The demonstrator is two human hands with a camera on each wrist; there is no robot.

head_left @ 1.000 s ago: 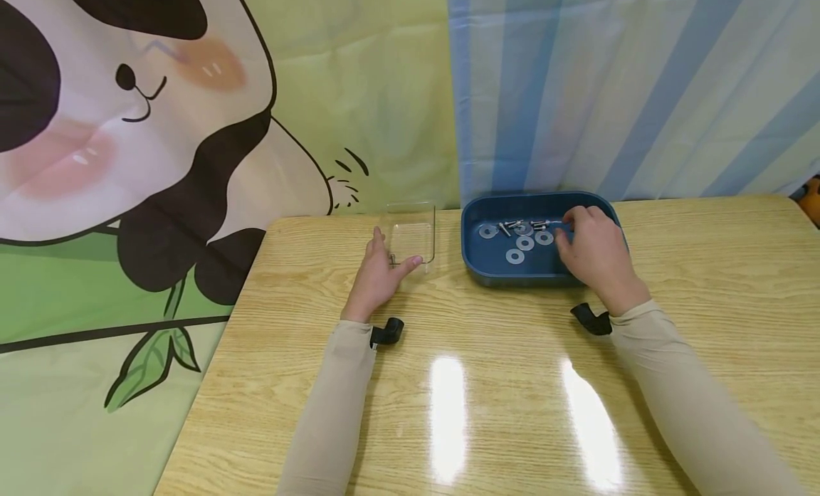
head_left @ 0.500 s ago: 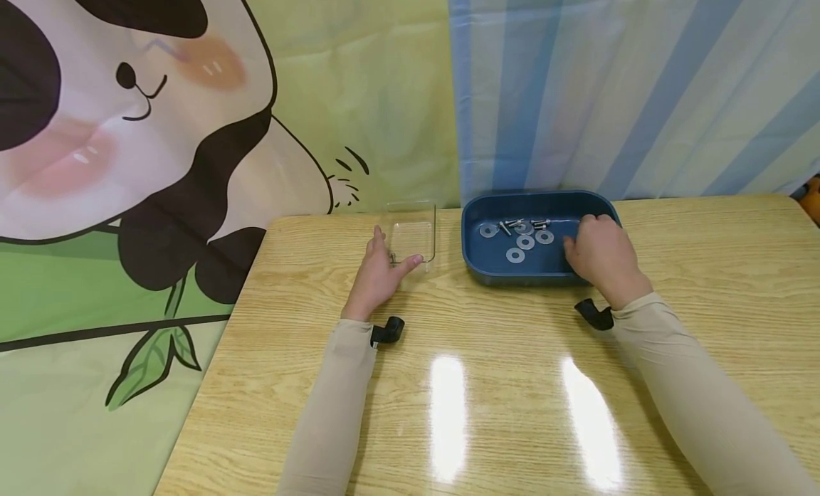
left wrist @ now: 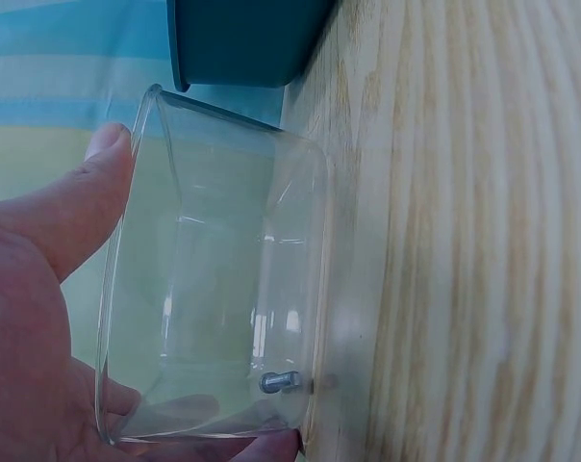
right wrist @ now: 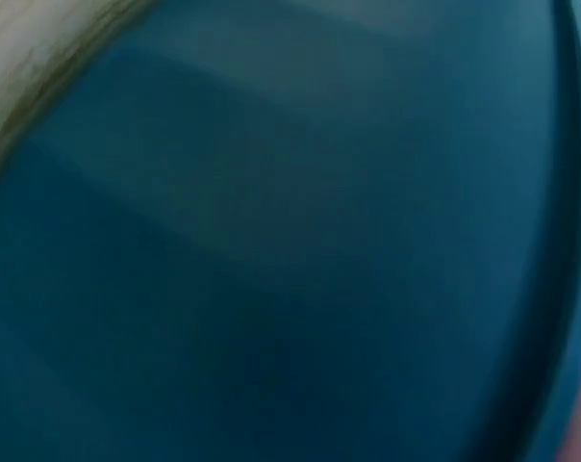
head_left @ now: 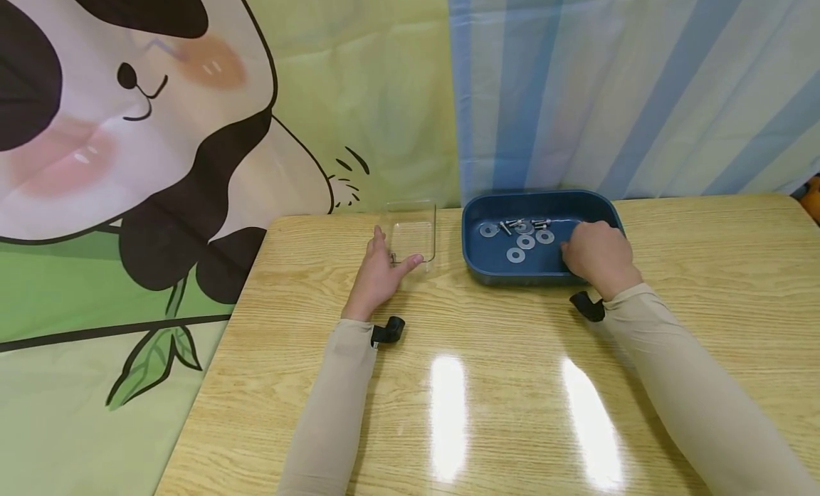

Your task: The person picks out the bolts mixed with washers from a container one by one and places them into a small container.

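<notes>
In the head view, my left hand [head_left: 374, 277] holds a small clear plastic box [head_left: 430, 236] at its near left corner, thumb along the front and fingers along the left side. The left wrist view shows the thumb at the rim of this box and a single small screw [left wrist: 280, 382] inside it. My right hand [head_left: 601, 257] reaches into the right end of a blue tray [head_left: 517, 280], knuckles up, fingers bent down. Its fingertips are hidden, and I cannot tell whether they hold anything. Left of that hand lie several flat washers [head_left: 515, 255] and short screws [head_left: 505, 228].
Both containers stand near the far edge of the wooden table [head_left: 506, 403], with a gap between them. Right behind that edge hangs a printed curtain [head_left: 384, 112]. The blue tray's wall [right wrist: 271, 192] fills most of the right wrist view.
My right hand has shifted rightward and its fingers have bent down toward the tray floor. Most recently it has come slightly nearer me. The left hand and clear box have stayed put.
</notes>
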